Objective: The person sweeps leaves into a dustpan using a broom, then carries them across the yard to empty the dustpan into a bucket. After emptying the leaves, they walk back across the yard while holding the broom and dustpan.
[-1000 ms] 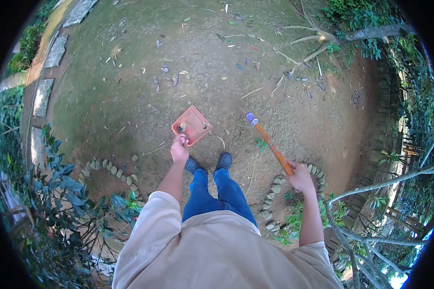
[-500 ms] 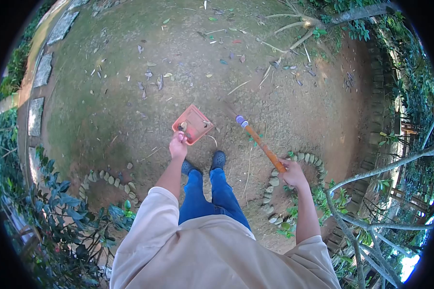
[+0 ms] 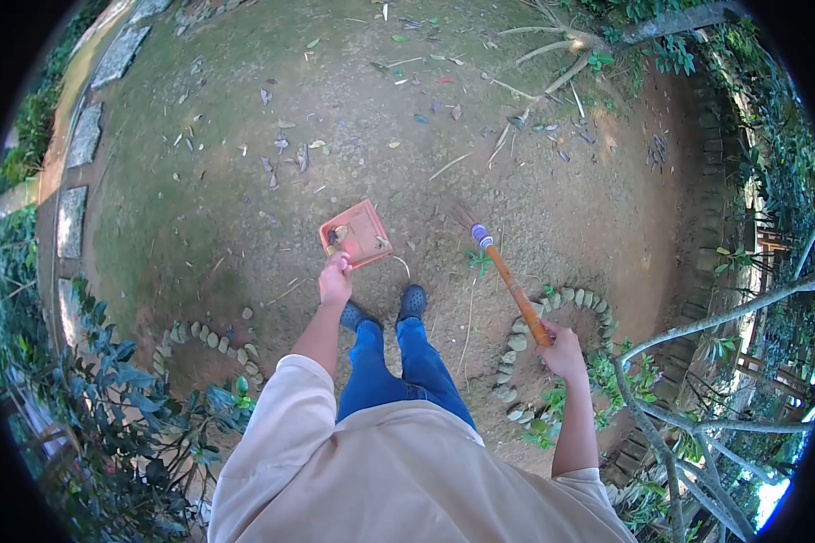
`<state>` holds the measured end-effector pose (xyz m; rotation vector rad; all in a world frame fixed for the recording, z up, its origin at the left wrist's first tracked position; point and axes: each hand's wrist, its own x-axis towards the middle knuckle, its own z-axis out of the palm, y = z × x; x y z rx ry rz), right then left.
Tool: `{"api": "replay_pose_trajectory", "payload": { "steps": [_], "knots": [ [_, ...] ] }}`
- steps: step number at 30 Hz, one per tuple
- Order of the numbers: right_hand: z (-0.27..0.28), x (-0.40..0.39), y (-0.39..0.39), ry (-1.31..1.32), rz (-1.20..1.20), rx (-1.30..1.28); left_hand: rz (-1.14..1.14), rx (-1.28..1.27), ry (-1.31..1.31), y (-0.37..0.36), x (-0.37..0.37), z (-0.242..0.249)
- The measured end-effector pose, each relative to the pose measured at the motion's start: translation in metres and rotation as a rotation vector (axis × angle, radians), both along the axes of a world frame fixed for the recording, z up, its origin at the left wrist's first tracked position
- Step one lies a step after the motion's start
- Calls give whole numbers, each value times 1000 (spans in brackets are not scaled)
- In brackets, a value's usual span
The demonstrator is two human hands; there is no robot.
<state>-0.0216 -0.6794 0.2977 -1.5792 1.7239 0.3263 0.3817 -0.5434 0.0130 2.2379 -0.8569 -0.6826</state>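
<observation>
My left hand is closed around the handle of a pinkish-orange dustpan, held in front of my feet. Some dry leaves lie in the dustpan on its left side. In my right hand is the wooden handle of a stick broom, fingers wrapped round its near end. A purple and white binding holds the broom's thin bristles, which point away from me, to the right of the dustpan and apart from it.
Fallen leaves and twigs are scattered over the bare ground ahead. Stone rings edge planting spots on both sides. A branching tree rises at right, a leafy shrub at left. Paving slabs line the far left.
The broom has swung to the right with my right hand, its bristles moving away from the dustpan. The dustpan has tilted slightly and shifted a little left.
</observation>
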Motion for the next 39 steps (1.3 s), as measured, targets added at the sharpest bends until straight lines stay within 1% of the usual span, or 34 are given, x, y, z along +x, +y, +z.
{"api": "replay_pose_trajectory", "payload": {
  "steps": [4,7,8,10,13,16,22,28,29,32,34,37,39],
  "knots": [
    [-25,-2,-4,-4,49,-39,-13,20,-4,-2,-7,-2],
    [-36,-2,-3,-13,148,-17,-13,-2,-1,-3,-9,-7],
    [-33,-3,-2,-29,91,44,-10,-14,6,-3,-10,-10],
    [-7,6,-3,-62,-22,166,-12,-17,-8,-5,-11,-10],
    [3,-1,1,-142,-42,176,12,-4,-7,-4,-12,-9],
    [-2,1,4,-173,0,123,37,-26,29,-3,-11,-13],
    [-18,31,-5,-64,184,-75,64,-24,50,0,-6,-4],
    [-64,44,-9,-72,328,-138,82,-21,37,2,-7,-9],
    [-66,41,-11,-85,317,-91,85,-18,41,4,-6,-10],
    [-46,37,-14,-133,257,51,90,0,13,6,-3,-6],
    [-15,36,-11,-165,178,147,104,-1,41,9,3,-10],
    [17,43,-1,-84,72,241,126,1,73,14,8,-4],
    [14,33,4,-157,97,192,140,-13,76,18,11,-1]
  ]
}}
